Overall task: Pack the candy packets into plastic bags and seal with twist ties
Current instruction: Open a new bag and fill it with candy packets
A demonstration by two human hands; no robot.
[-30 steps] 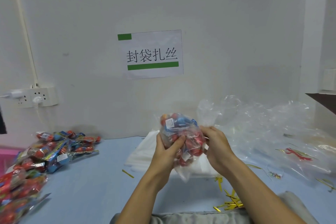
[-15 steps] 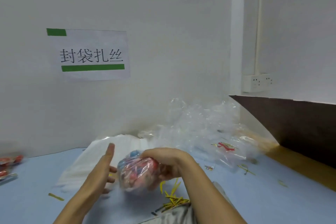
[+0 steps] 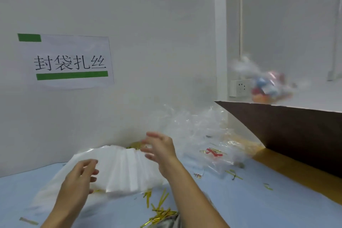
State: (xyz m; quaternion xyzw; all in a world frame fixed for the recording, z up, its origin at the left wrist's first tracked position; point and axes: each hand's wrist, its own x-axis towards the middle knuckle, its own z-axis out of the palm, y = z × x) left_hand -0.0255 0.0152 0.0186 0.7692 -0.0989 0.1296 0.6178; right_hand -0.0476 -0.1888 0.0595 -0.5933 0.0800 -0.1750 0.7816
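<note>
Grip: your left hand [image 3: 79, 174] and right hand [image 3: 159, 147] were loose-fingered, holding nothing.
Done: filled clear candy bag [image 3: 266, 87] airborne, far right.
Left: white stack of flat bags [image 3: 122, 168] unfilled.

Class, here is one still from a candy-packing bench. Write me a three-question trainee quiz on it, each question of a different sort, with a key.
1. True or false: the right hand is gripping the filled candy bag.
2. Where is the filled candy bag? A) on the blue table B) in mid-air, blurred, above the dark partition C) in the left hand
3. Fill in: gold ___ lie scattered on the table near the right forearm.

Key: 1 false; 2 B; 3 twist ties
</note>
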